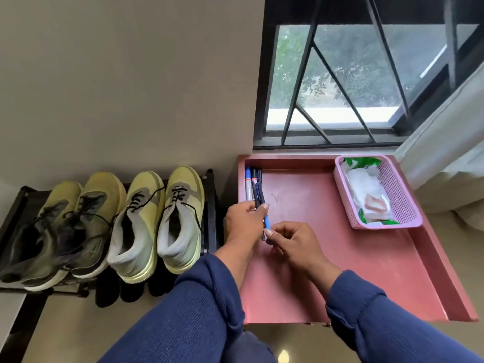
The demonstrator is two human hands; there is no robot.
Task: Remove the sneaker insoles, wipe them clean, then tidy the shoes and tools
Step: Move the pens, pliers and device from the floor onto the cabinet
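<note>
On the pink bench, with the sneakers racked alongside, the left hand grips the pens; the right hand pinches their lower ends. Best square the bundle, then lay it along the bench's left wall.

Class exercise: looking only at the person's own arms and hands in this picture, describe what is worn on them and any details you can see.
Both arms wear dark navy-blue knitted sleeves with a fine ribbed texture, bunched into folds above the wrists. The left hand and right hand are bare: no gloves, rings, watch or bracelet show. The nails on the fingers look short and unpainted.
</note>
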